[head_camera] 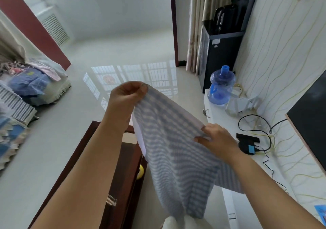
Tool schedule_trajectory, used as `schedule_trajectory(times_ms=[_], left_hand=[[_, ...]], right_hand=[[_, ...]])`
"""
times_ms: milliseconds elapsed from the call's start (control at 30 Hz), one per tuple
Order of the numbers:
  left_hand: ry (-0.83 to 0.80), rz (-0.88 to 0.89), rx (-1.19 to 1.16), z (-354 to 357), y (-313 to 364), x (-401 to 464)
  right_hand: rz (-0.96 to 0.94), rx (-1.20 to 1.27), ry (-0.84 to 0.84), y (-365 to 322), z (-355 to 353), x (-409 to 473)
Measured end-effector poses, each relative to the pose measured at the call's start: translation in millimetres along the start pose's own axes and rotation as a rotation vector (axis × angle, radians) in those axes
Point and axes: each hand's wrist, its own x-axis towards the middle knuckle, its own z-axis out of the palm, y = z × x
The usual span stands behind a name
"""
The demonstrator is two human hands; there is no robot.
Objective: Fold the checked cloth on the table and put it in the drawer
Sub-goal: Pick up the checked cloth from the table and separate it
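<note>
Checked cloth (174,151): blue and white, held up in the air by its top edge, hanging down in loose folds; lower end near the bottom of the view, blurred.
Left hand (126,96): raised, fingers and thumb pinched together on one top corner of the cloth.
Right hand (217,139): lower and to the right, thumb and fingers closed on the other top corner.
Dark wooden counter (84,144): below the left forearm, brown rim with a recessed darker top; mostly covered by arm and cloth.
Yellow round object (140,172): on the dark counter, just beside the hanging cloth's left edge; too small to identify.
White counter (229,122): along the right wall, behind the cloth.
Blue water jug (221,87): upright at the far end of the white counter.
Black box (247,145): on the white counter, just past the right hand, with black cables (254,121) looping beside it.
Black water dispenser (225,34): on the floor beyond the jug, kettle on its shelf.
Floor (79,105): pale glossy tiles, window reflected.
Drawer: cannot tell where.
</note>
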Motion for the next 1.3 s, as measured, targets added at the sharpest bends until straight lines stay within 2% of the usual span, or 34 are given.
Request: schedule_trajectory(times_ms=[100, 167, 267, 367, 467, 567, 667, 733, 900, 1067, 1300], left_hand=[[0.077, 0.091, -0.034, -12, 19, 13], [0.175, 0.169, -0.032, -22, 28, 21], [0.348, 0.261, -0.006, -38, 32, 30], [0.530, 0.320, -0.017, -56, 32, 37], [0.628, 0.374, -0.051, -71, 38, 43], [0.654, 0.427, -0.084, -77, 55, 50], [0.651, 0.470, -0.059, -77, 66, 52], [0.642, 0.458, 0.021, -77, 60, 50], [0.689, 0.341, 0.096, -101, 23, 50], [0.732, 0.178, 0.087, -117, -7, 46], [0.610, 0.159, 0.245, -112, -25, 44]], right_hand=[[-0.027, -0.131, 0.071, 3, 11, 6], [-0.029, -0.125, 0.094, 4, 4, 15], [-0.038, -0.049, 0.169, -8, -35, 36], [-0.136, -0.116, 0.258, -35, -86, 61], [-0.209, -0.160, 0.303, -61, -126, 81], [-0.179, -0.152, 0.205, -72, -141, 88], [-0.035, -0.291, 0.032, -62, -135, 89], [-0.016, -0.295, 0.040, -55, -132, 89], [-0.141, -0.071, 0.235, -69, -147, 75], [-0.101, 0.148, 0.015, -78, -126, 57], [-0.079, 0.370, -0.036, -61, -104, 42]])
